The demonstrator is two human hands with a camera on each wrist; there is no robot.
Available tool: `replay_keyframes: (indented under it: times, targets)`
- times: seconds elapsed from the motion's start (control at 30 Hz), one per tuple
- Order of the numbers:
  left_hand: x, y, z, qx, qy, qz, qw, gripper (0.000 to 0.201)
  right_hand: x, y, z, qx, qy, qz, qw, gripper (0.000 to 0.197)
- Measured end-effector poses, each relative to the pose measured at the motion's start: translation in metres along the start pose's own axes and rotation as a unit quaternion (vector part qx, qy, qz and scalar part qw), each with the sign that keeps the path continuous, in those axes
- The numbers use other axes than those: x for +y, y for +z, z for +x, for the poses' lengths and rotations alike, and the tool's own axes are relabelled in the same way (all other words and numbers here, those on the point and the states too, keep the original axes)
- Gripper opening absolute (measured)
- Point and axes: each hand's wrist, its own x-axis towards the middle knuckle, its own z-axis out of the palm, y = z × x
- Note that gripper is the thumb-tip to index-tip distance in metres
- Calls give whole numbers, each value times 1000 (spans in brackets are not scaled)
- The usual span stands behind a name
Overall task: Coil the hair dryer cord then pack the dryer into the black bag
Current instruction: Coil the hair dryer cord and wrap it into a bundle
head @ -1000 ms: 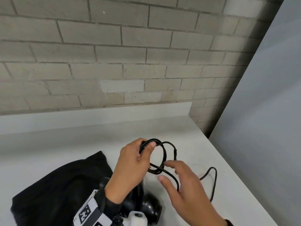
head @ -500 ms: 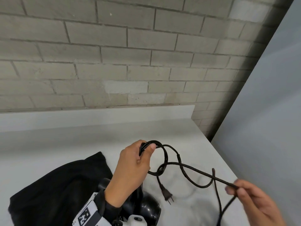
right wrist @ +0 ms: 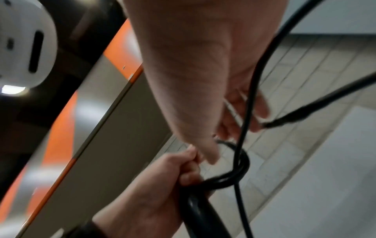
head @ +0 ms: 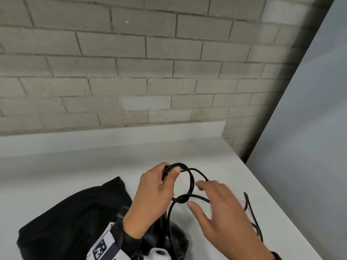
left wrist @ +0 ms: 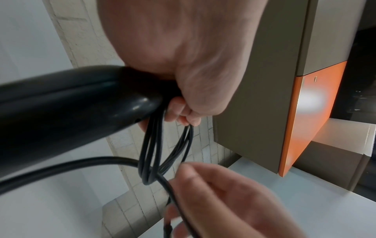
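Note:
My left hand [head: 157,188] grips the black hair dryer's handle [left wrist: 71,104] together with several loops of its black cord [head: 191,182]. The dryer body [head: 176,239] stands on the white counter below that wrist. My right hand [head: 219,209], blurred, is just right of the coil with its fingers loosely bent. The free cord [right wrist: 247,96] runs across its palm and out between its fingers. The rest of the cord [head: 252,218] trails on the counter at the right. The black bag [head: 65,222] lies crumpled at the left, touching the dryer.
The white counter [head: 93,166] has a low raised back edge [head: 112,136] against a grey brick wall [head: 150,72]. Its right edge [head: 277,212] runs diagonally close to the trailing cord, with a grey panel [head: 309,128] beyond.
My right hand, which had pulled the cord out taut to the right, has swung back left to the coil. The plug no longer hangs below the loops. My left hand has stayed put.

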Motion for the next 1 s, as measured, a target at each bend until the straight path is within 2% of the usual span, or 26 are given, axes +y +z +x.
replay_keyframes:
  times: [0.03,0.1,0.13,0.23,0.33,0.47,0.53,0.57,0.6,0.63,0.7,0.77,0.8,0.87,0.97,1.0]
  targets:
    - [0,0,0,-1,1,-2,1000,31,-4,6,5,-49,6,-34,998,37]
    - [0,-1,-2,0,3,-2,1000,30,-4,13,11,-101,16,-69,992,32]
    - [0,-1,-2,1,4,-2,1000,29,-2,11,13,-90,27,-39,995,29]
    - [-2,-1,-3,2,2,5,1000,31,1,-17,15,13,50,127,990,16]
    - [-3,-1,-2,8,-4,-10,1000,30,12,-51,1,123,123,323,930,11]
    - [-1,-3,-3,7,-2,-26,1000,36,38,-72,-27,203,200,381,879,14]
    - [-2,-2,-3,6,4,-22,1000,37,48,-75,-36,228,225,471,822,28]
    - [-2,-2,-3,7,5,-21,1000,36,55,-76,-40,231,227,492,808,38]
    - [-2,-1,-4,8,6,-21,1000,36,62,-75,-45,227,223,484,815,48]
    - [-2,-1,-4,8,7,-19,1000,36,65,-74,-49,210,227,440,843,51]
    - [-2,-1,-3,7,9,-16,1000,38,67,-63,-53,160,221,322,906,32]
    - [0,-2,-3,5,10,-18,1000,39,67,-38,-53,99,216,239,941,36]
    - [0,-2,-3,3,11,-18,1000,37,65,-27,-51,55,213,222,950,37]
    - [0,-3,-3,0,10,-23,1000,33,59,-7,-42,10,196,194,961,29]
    - [1,-6,-4,-10,4,-34,999,31,48,10,-20,67,128,175,974,13]
    - [1,-7,-4,-12,5,-35,999,31,43,12,-12,78,107,155,979,22]
